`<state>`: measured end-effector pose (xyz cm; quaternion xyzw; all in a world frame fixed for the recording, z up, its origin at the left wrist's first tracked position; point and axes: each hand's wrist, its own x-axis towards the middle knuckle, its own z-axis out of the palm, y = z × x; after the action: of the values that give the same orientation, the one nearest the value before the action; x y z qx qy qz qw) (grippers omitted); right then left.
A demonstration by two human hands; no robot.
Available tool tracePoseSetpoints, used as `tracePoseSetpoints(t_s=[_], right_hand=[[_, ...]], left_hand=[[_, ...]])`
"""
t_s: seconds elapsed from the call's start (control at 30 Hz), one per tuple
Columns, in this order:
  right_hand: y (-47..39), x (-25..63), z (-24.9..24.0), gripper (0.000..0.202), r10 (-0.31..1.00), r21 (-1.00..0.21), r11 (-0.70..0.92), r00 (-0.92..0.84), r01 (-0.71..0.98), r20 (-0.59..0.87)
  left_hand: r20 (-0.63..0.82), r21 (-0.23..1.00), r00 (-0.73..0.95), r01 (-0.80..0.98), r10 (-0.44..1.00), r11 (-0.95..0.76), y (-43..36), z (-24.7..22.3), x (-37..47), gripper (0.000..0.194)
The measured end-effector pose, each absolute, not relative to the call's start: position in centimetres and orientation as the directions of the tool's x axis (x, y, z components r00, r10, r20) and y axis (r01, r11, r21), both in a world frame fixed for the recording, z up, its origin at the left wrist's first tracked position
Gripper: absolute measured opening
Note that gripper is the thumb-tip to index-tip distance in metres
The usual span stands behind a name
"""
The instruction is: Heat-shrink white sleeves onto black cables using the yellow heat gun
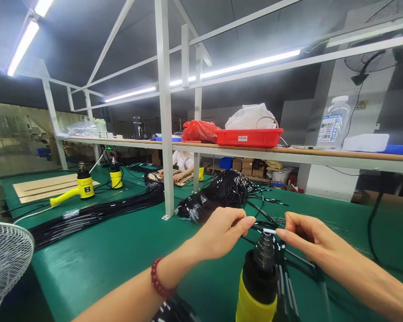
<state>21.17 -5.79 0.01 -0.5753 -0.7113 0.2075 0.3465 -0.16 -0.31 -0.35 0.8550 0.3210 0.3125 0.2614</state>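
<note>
Yellow heat gun [259,279] points upward; just above, left hand [223,232] and right hand [309,235] pinch a black cable [258,227], its white section [269,231] running sideways

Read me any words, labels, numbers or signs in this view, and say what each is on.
No text is sharp enough to quote.
Red tray: white label, too small.
Clear bottle: printing too blurred.
Black flask: pale lettering too blurred.
Pillar: yellow triangular warning sign, symbol too small.
Green lit display: characters too blurred.
Far-left yellow heat gun: marking too small.
</note>
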Motion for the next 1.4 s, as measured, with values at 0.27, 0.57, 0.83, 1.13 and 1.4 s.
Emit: tracePoseSetpoints(t_s=[0.27,0.57,0.83,1.13,1.4], right_hand=[[-5.2,21.5,-0.2,0.045,0.959,-0.691,0.263,-0.105,0.673,0.264],[-4.9,21.4,-0.2,0.044,0.958,-0.698,0.269,-0.111,0.664,0.264],[-4.8,22.8,-0.4,0.04,0.958,-0.736,0.281,-0.23,0.616,0.173],[-5.1,22.1,-0.1,0.037,0.949,-0.695,0.313,-0.228,0.648,0.216],[-5.0,22.7,-0.1,0.04,0.948,-0.672,0.317,-0.234,0.67,0.215]], left_hand=[[0.344,0.699,0.583,0.364,0.736,-0.615,0.1,-0.6,0.3,0.038],[0.347,0.729,0.565,0.34,0.749,-0.594,0.0,-0.3,0.4,0.028],[0.355,0.694,0.564,0.376,0.746,-0.614,0.0,-0.1,0.0,0.018],[0.281,0.725,0.596,0.381,0.752,-0.573,0.0,-0.6,0.0,0.044],[0.396,0.702,0.585,0.303,0.707,-0.644,0.1,-0.4,0.3,0.015]])
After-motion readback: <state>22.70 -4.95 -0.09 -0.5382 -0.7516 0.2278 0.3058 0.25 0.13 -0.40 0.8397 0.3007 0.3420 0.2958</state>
